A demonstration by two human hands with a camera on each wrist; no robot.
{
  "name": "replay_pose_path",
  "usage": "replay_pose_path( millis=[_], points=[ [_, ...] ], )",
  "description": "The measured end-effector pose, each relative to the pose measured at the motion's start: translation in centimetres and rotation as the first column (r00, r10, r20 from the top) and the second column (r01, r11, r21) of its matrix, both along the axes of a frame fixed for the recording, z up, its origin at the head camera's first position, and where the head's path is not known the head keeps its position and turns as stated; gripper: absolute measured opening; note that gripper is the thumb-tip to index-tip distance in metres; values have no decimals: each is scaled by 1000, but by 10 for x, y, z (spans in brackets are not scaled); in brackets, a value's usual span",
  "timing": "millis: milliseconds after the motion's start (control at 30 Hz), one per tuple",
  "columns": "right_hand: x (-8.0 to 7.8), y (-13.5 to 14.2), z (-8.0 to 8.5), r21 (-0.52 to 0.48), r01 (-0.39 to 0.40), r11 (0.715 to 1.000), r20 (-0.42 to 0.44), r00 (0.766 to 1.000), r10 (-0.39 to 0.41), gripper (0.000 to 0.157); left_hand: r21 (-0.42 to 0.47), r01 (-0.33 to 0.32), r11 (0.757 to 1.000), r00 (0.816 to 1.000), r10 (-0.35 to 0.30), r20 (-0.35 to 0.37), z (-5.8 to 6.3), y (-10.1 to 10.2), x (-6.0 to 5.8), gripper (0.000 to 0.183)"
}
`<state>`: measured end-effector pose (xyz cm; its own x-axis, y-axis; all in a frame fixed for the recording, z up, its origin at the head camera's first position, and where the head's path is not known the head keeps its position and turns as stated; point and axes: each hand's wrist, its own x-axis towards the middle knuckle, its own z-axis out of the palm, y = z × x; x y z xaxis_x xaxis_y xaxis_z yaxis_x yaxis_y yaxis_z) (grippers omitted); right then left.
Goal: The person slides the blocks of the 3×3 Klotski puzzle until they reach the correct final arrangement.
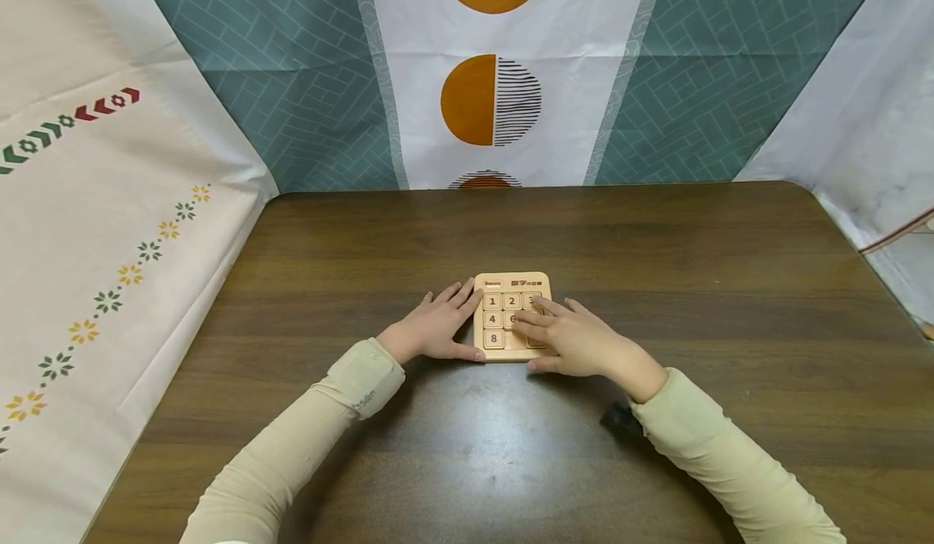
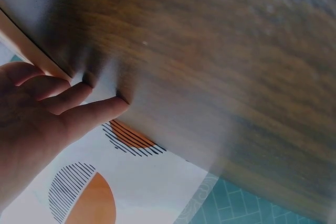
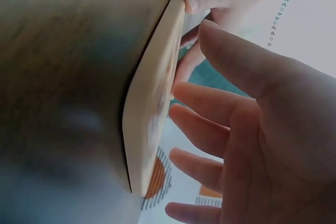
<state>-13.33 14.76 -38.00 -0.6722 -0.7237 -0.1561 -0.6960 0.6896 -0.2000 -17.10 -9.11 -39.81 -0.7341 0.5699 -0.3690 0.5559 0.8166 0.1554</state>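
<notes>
A wooden number sliding puzzle [image 1: 512, 277] lies flat on the table, its square tiles showing 1, 2, 4, 6 and 8, with a gap right of the 8. My left hand [image 1: 438, 325] rests at its left side, fingers spread, the index finger near the upper left edge and the thumb at the lower left corner. Over the tiles reaches my right hand [image 1: 576, 340], its extended fingertips on the middle and right tiles and hiding some of them. Its thumb [image 3: 231, 51] stands apart from the fingers in the right wrist view.
The brown wooden table [image 1: 730, 284] spreads around the puzzle. A small black object [image 1: 619, 418] shows by the right wrist. Behind the table hangs a patterned cloth [image 1: 292, 82], and a white embroidered cloth [image 1: 87, 268] hangs at the left.
</notes>
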Motion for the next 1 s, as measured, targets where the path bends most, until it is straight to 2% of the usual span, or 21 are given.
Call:
replay_pose_path(
  millis=[200, 533, 633, 800, 1000],
  points=[
    [3, -4, 0, 3, 16, 1000, 60, 998, -16, 59, 1, 1, 1000, 1000, -1, -7, -1, 0, 0, 101],
    [24, 3, 1, -23, -48, 999, 61, 997, 50, 58, 10, 4, 1000, 1000, -4, -8, -2, -2, 0, 101],
    [22, 7, 3, -26, -30, 999, 32, 999, 30, 58, 9, 6, 1000, 1000, -6, -9, -2, -2, 0, 101],
    [14, 15, 5, -3, 62, 998, -28, 998, -62, 61, 15, 10, 1000, 1000, -10, -2, -2, -2, 0, 101],
    [7, 16, 2, 23, 87, 996, -25, 996, -86, 61, 16, 11, 1000, 1000, -11, -4, -1, -3, 0, 101]
  ],
)
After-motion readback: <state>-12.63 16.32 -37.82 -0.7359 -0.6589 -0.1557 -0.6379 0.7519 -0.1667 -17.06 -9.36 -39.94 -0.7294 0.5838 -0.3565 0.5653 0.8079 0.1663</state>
